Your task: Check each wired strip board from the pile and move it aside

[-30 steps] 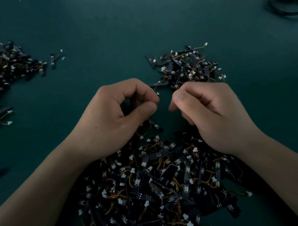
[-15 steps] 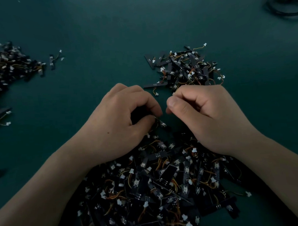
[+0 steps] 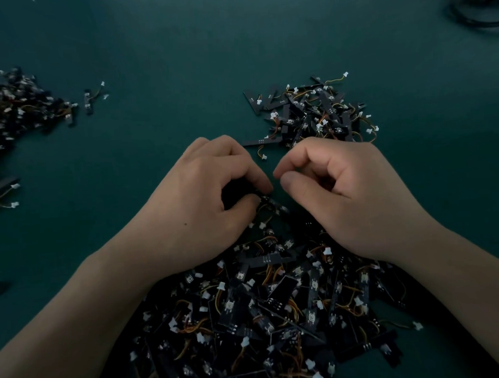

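Fingertips point(image 3: 255, 175) of left hand point(image 3: 203, 196) pinched a small black wired strip board point(image 3: 273, 203) at 12 o'clock edge of heaped pile of black wired boards point(image 3: 276, 316), long axis toward 4 o'clock; right hand point(image 3: 348, 196), curled and seemingly empty, just beside at 2 o'clock.

Dim, low-contrast view. The green counter point(image 3: 196, 48) is lightest at upper centre and darkens toward the corners. Shadows are soft. The near pile point(image 3: 262, 317) merges into black; wide-angle distortion stretches the edges, where detail blurs.
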`<state>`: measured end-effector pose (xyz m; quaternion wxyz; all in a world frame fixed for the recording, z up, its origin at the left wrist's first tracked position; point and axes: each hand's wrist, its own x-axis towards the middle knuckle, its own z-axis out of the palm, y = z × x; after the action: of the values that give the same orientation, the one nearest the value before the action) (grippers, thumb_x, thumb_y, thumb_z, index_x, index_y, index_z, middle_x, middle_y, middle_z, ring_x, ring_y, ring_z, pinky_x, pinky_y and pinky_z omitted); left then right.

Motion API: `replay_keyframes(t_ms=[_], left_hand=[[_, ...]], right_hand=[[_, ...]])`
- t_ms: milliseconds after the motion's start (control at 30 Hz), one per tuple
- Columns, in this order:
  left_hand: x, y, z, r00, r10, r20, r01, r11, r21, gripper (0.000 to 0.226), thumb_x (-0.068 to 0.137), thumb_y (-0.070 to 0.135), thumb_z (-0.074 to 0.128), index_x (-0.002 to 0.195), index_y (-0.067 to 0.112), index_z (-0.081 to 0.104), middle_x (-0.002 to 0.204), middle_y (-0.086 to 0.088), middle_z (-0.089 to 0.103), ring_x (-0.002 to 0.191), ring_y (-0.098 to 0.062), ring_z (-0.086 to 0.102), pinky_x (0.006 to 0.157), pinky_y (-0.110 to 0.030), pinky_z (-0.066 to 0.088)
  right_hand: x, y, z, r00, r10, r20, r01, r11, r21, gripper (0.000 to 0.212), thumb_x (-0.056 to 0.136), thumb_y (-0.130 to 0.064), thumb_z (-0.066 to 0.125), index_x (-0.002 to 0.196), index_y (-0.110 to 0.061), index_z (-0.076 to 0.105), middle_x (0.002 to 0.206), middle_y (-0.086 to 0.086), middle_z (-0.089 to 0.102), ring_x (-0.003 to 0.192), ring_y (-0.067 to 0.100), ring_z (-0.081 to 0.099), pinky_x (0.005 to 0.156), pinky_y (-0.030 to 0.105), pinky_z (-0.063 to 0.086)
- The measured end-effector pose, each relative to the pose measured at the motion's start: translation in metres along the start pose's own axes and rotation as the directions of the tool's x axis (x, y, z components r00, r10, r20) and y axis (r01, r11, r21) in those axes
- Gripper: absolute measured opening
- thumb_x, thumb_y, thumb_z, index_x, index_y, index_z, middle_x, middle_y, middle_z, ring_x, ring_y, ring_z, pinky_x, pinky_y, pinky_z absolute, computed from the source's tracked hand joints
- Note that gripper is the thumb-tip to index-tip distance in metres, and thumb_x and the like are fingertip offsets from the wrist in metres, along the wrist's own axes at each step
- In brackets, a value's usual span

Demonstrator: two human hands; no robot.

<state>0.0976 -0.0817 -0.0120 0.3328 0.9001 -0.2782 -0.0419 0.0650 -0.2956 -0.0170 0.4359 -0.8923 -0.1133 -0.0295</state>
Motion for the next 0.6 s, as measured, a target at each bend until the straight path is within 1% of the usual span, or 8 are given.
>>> replay_keyframes(t_ms=[67, 133, 233, 333, 400, 467, 533, 600], left_hand=[[0.0008, -0.0021, 0.0013, 1.0, 0.0, 0.0, 0.0, 1.0, -0.009, 0.01, 0.089, 0.033, 0.067, 0.092, 0.04, 0.071, 0.101, 0.02, 0.06, 0.107, -0.006, 0.052, 0.089, -0.008, 0.036], [0.0016, -0.0042, 0.0022, 1.0, 0.009, -0.006, -0.009, 0.999, -0.038, 0.007, 0.092, 0.037, 0.064, 0.092, 0.042, 0.069, 0.102, 0.021, 0.061, 0.108, -0.006, 0.052, 0.089, -0.01, 0.037], [0.0019, -0.0077, 0.0009, 0.998, 0.03, -0.055, -0.038, 0.988, -0.148, 0.01, 0.099, 0.033, 0.065, 0.095, 0.04, 0.07, 0.104, 0.017, 0.064, 0.104, -0.013, 0.061, 0.085, -0.016, 0.043], [0.0012, -0.0087, -0.0021, 0.994, 0.064, -0.083, -0.085, 0.958, -0.274, 0.01, 0.097, 0.027, 0.069, 0.097, 0.036, 0.074, 0.103, 0.01, 0.067, 0.094, -0.021, 0.067, 0.078, -0.016, 0.048], [0.0011, -0.0087, -0.0025, 0.993, 0.081, -0.086, -0.104, 0.943, -0.315, 0.009, 0.099, 0.027, 0.071, 0.097, 0.033, 0.077, 0.101, 0.009, 0.068, 0.09, -0.023, 0.067, 0.077, -0.017, 0.049], [0.0009, -0.0083, -0.0021, 0.993, 0.088, -0.082, -0.111, 0.929, -0.352, 0.008, 0.098, 0.027, 0.071, 0.098, 0.031, 0.078, 0.1, 0.009, 0.071, 0.09, -0.023, 0.069, 0.077, -0.021, 0.052], [0.0, -0.0078, -0.0015, 0.992, 0.094, -0.085, -0.119, 0.916, -0.382, 0.008, 0.097, 0.025, 0.072, 0.1, 0.029, 0.079, 0.098, 0.009, 0.076, 0.09, -0.021, 0.073, 0.078, -0.026, 0.058], [-0.001, -0.0067, -0.0009, 0.991, 0.092, -0.101, -0.124, 0.911, -0.394, 0.009, 0.094, 0.025, 0.075, 0.102, 0.028, 0.079, 0.095, 0.013, 0.078, 0.088, -0.013, 0.076, 0.077, -0.021, 0.059]], right_hand=[[0.0002, 0.0, 0.0003, 1.0, -0.002, 0.001, 0.002, 1.0, -0.003, 0.011, 0.099, -0.024, 0.065, 0.091, -0.029, 0.071, 0.056, -0.003, 0.061, 0.047, 0.017, 0.052, 0.045, 0.03, 0.043], [0.0005, -0.0004, 0.0002, 1.0, 0.004, -0.002, -0.004, 1.0, 0.006, 0.012, 0.1, -0.029, 0.063, 0.091, -0.03, 0.071, 0.057, -0.001, 0.062, 0.047, 0.018, 0.053, 0.046, 0.035, 0.044], [0.0005, -0.0015, -0.0009, 1.0, 0.011, 0.005, -0.011, 1.0, 0.03, 0.02, 0.101, -0.039, 0.055, 0.092, -0.032, 0.071, 0.058, -0.001, 0.061, 0.048, 0.018, 0.055, 0.046, 0.042, 0.045], [-0.0002, -0.0009, -0.0029, 0.998, 0.0, 0.067, -0.002, 1.0, 0.031, 0.025, 0.101, -0.045, 0.051, 0.094, -0.033, 0.073, 0.056, -0.002, 0.058, 0.047, 0.016, 0.053, 0.045, 0.037, 0.042], [-0.0005, -0.0003, -0.004, 0.993, -0.014, 0.118, 0.012, 1.0, 0.016, 0.023, 0.099, -0.044, 0.055, 0.092, -0.033, 0.074, 0.055, -0.005, 0.057, 0.046, 0.014, 0.051, 0.046, 0.029, 0.038], [-0.0004, 0.0002, -0.0057, 0.99, -0.039, 0.137, 0.033, 0.998, 0.051, 0.02, 0.098, -0.039, 0.061, 0.088, -0.03, 0.076, 0.056, -0.007, 0.058, 0.047, 0.013, 0.05, 0.046, 0.024, 0.036], [0.0001, 0.0003, -0.0082, 0.988, -0.059, 0.14, 0.042, 0.992, 0.117, 0.017, 0.096, -0.034, 0.066, 0.087, -0.026, 0.078, 0.061, -0.005, 0.063, 0.05, 0.013, 0.053, 0.046, 0.027, 0.039], [0.0001, -0.0003, -0.0096, 0.985, -0.065, 0.161, 0.038, 0.986, 0.165, 0.014, 0.094, -0.033, 0.07, 0.087, -0.024, 0.078, 0.065, -0.002, 0.065, 0.052, 0.014, 0.054, 0.048, 0.032, 0.043]])
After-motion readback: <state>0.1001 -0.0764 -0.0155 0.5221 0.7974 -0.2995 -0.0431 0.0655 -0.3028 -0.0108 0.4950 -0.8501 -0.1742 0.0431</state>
